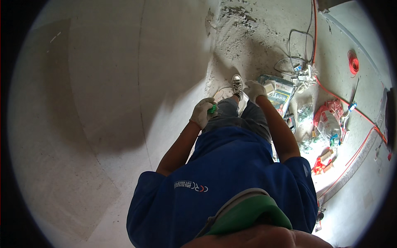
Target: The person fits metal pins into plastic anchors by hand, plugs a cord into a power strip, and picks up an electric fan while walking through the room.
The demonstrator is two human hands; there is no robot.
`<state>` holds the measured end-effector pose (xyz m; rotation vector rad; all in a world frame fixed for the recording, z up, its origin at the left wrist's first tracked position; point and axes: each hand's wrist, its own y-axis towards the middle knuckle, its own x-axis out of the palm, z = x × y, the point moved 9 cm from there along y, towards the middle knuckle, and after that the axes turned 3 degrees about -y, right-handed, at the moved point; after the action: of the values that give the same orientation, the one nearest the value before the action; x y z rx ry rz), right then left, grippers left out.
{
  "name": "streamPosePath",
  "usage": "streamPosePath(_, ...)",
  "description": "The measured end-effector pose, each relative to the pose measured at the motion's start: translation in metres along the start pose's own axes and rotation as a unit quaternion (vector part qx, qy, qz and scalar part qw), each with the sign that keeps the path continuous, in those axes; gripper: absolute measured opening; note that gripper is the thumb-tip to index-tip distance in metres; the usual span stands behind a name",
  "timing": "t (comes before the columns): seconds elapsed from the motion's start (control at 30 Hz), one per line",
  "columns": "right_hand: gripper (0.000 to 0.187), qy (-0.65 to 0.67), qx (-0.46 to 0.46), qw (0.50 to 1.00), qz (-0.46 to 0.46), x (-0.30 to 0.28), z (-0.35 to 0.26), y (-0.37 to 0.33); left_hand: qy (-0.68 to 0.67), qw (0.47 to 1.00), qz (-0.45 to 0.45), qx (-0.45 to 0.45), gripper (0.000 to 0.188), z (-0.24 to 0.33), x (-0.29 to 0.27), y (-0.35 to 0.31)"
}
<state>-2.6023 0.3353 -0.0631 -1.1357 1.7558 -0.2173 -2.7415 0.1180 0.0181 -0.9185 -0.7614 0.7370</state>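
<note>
I stand close to a grey plastered wall and look down along my blue shirt and jeans. My left hand, in a white work glove, is closed around a small green thing at hip height beside the wall. My right hand, also gloved, hangs with fingers loosely apart and holds nothing; it is above a printed cardboard box on the floor. One pale sneaker shows below the hands.
On the dusty concrete floor to the right lie red cables, a red cable coil, a white power strip with grey wires, plastic bags and small packets. Rubble lies at the wall's foot.
</note>
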Motion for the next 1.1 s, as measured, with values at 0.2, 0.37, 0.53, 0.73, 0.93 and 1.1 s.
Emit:
streamPosePath(0.2, 0.032, 0.116, 0.075, 0.983, 0.125, -0.070, 0.097, 0.002, 0.070, 0.997, 0.015, -0.012, 0.033, 0.032, 0.021, 0.030)
streamPosePath(0.37, 0.033, 0.152, 0.194, 0.963, 0.109, -0.073, 0.222, -0.007, 0.125, 0.992, -0.016, -0.016, 0.031, 0.066, 0.062, 0.067)
streamPosePath(0.53, 0.033, 0.125, 0.261, 0.957, 0.016, -0.060, 0.280, 0.015, 0.151, 0.988, 0.012, -0.007, 0.031, 0.112, 0.109, 0.108)
streamPosePath(0.73, 0.031, 0.230, 0.227, 0.946, 0.019, -0.148, 0.258, 0.057, 0.227, 0.972, -0.047, -0.039, 0.027, 0.188, 0.249, 0.151)
streamPosePath(0.93, 0.035, 0.342, 0.256, 0.900, 0.087, -0.227, 0.285, 0.087, 0.234, 0.891, -0.372, -0.117, 0.027, 0.248, 0.478, 0.119)
streamPosePath(1.1, 0.031, 0.402, 0.327, 0.847, 0.119, -0.233, 0.333, 0.064, 0.245, 0.796, -0.554, 0.002, 0.027, 0.297, 0.626, 0.038)
